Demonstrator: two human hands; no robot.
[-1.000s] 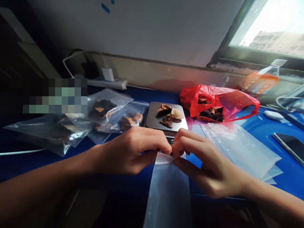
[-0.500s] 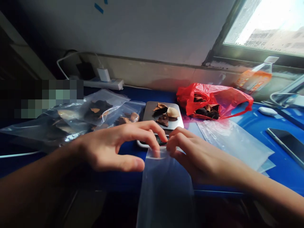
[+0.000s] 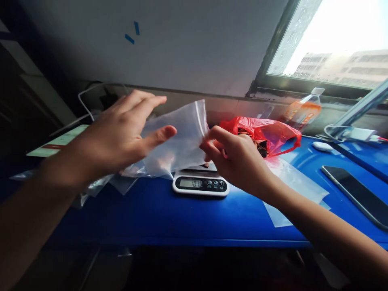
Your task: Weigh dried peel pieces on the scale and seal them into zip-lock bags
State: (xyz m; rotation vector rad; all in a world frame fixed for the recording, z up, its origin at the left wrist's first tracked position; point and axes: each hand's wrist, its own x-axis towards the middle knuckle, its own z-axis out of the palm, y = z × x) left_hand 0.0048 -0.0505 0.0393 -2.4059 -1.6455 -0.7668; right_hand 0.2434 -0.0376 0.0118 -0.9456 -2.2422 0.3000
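Note:
In my right hand I pinch the top corner of a clear zip bag, which stretches sideways to the left above the scale. My left hand hovers left of the bag, fingers spread and thumb apart, with nothing in it. Beneath the bag sits a digital kitchen scale with a lit display. Bag and right hand hide most of its plate; a bit of brown dried pieces shows there. Filled clear bags lie partly hidden under my left arm.
A red plastic bag of dark dried pieces stands behind my right hand. Clear bags lie flat to the right, near a phone and a white case. An orange-labelled bottle leans by the window. The blue table's front edge is close.
The clear bag has risen from below the table edge to above the scale, held by my right hand. My left hand has moved up and left. The view has shifted, and the scale's display now shows.

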